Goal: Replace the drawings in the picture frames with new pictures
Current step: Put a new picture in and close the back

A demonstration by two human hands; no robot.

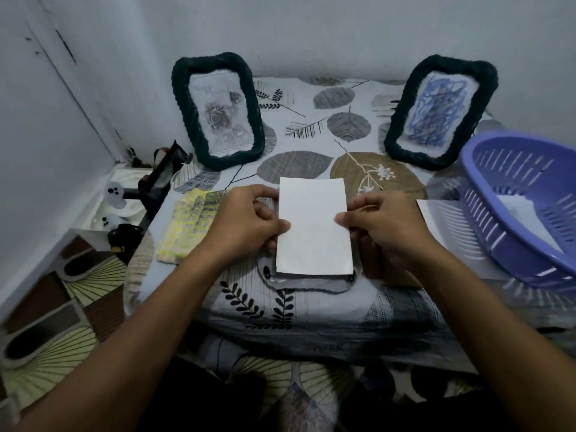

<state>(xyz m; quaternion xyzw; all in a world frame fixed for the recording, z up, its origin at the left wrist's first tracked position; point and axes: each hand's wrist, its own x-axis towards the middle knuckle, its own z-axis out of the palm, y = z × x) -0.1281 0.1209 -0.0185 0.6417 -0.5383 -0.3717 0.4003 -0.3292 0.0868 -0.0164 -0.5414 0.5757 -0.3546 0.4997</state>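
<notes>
At the centre of the frame we see a blank white rectangular sheet of paper (pixel 314 226), its plain side up, lying over a dark flat panel (pixel 311 279) of which only the lower edge shows. Our left hand (pixel 246 222) pinches the sheet's left edge between thumb and curled fingers, and our right hand (pixel 383 226) pinches the right edge the same way. Just right of the right hand a brown flat piece (pixel 392 272) pokes out from under the wrist; we cannot tell what it is.

All of this rests on a table covered by a pale cloth printed with grey and brown leaves (pixel 311 138). Left of the left hand, just beside it, lies a yellow and grey scribbled drawing on paper (pixel 187 226). In the upper left stands 1 dark green yarn-wrapped picture frame (pixel 218 110), upright and leaning back, holding a grey rose picture. In the upper right stands a 2nd dark green yarn-wrapped frame (pixel 439 113), tilted, holding a blue scribble drawing. At the right edge sits a lilac slotted plastic basket (pixel 511 213) with white paper inside, another white sheet (pixel 436 213) tucked beneath it
</notes>
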